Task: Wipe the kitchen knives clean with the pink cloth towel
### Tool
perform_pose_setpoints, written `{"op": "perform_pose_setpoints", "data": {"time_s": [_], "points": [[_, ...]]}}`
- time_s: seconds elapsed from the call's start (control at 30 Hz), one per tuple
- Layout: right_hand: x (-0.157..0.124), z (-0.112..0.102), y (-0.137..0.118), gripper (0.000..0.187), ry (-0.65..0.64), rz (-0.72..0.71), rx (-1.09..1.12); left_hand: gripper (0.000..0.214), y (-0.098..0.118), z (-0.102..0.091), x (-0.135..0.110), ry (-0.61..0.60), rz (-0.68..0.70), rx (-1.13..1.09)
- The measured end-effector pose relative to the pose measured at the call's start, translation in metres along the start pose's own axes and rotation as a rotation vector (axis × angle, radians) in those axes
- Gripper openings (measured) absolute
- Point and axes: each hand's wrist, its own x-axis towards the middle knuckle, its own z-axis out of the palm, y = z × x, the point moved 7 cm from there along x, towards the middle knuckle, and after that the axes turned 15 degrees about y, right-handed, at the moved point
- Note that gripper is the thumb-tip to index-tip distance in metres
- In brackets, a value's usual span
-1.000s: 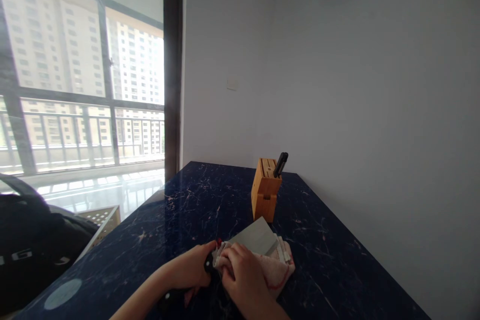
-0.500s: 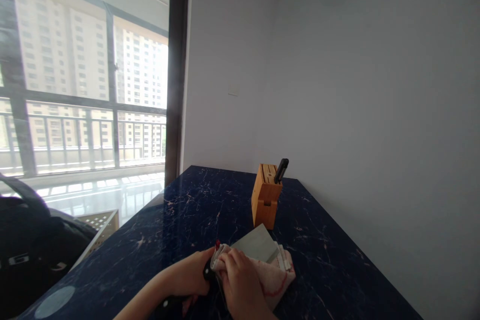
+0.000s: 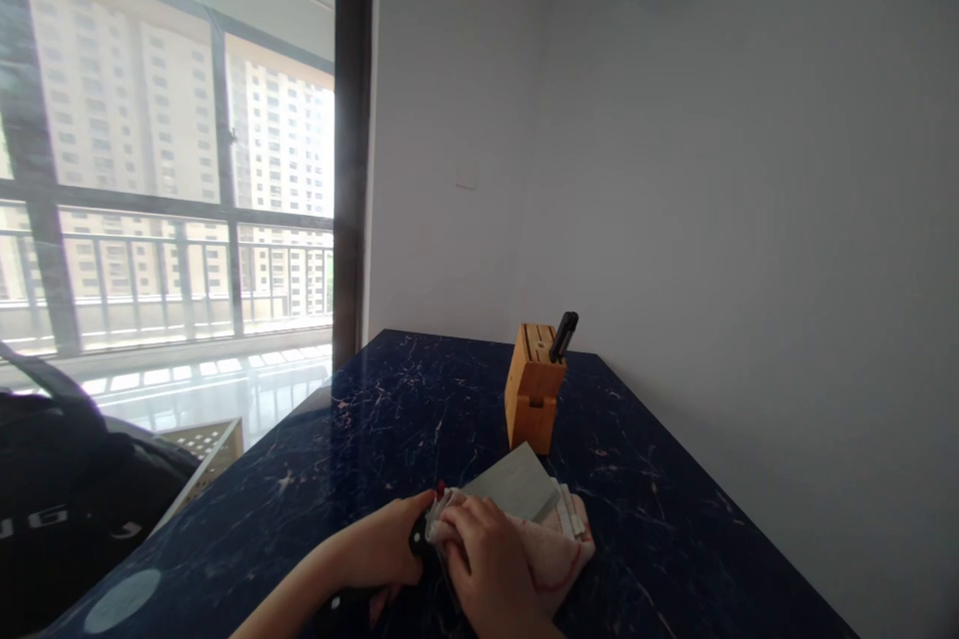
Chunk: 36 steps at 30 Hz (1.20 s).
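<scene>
A cleaver with a broad grey blade (image 3: 513,484) lies slanted low in the middle of the view. Its black, riveted handle (image 3: 418,541) runs down to the left through my left hand (image 3: 386,541), whose fingers are wrapped round it. My right hand (image 3: 486,559) presses a folded, pinkish-white cloth (image 3: 554,554) with red lines against the blade, fingers bent over the cloth's upper edge. The cloth covers the lower part of the blade, so the edge there is hidden. A small red bit (image 3: 440,489) shows by my left thumb.
Just beyond the blade tip stands a wooden knife block (image 3: 533,389) with one black-handled tool (image 3: 563,334) in it. The dark blue marbled table (image 3: 420,389) meets a grey wall on the right. A black bag (image 3: 67,479) sits at the left.
The view has shifted slightly. Both hands keep their holds, and the cloth and cleaver lie nearly as before.
</scene>
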Motion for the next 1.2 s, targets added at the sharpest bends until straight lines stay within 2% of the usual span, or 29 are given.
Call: {"op": "perform_pose_setpoints", "data": {"time_s": [0.13,0.3,0.43,0.53,0.73,0.83,0.93,1.2], "points": [[0.003,0.004,-0.003,0.030,0.025,-0.024,0.051,0.051,0.006,-0.002,-0.003,-0.007,-0.043,-0.020],[-0.001,0.001,0.004,0.022,0.010,-0.015,0.026,0.059,-0.001,0.000,-0.003,-0.019,-0.104,-0.021],[0.001,0.004,0.006,0.026,0.023,0.003,0.036,0.053,0.005,-0.002,-0.001,0.010,-0.040,-0.009],[0.004,0.006,0.003,0.026,0.026,-0.036,0.022,0.052,0.010,-0.004,-0.002,0.014,-0.028,-0.012],[-0.002,0.006,-0.005,0.026,-0.042,-0.153,-0.138,0.068,-0.009,0.003,-0.003,-0.028,-0.124,-0.005],[-0.002,0.011,-0.004,0.034,-0.015,-0.131,-0.166,0.071,-0.017,0.005,0.000,-0.022,-0.104,-0.012],[-0.001,0.018,-0.002,0.040,0.011,-0.111,-0.169,0.071,-0.015,0.005,0.002,-0.011,-0.043,-0.033],[-0.009,0.015,-0.004,0.034,-0.038,-0.073,-0.192,0.065,-0.018,0.004,0.004,0.024,-0.021,0.011]]}}
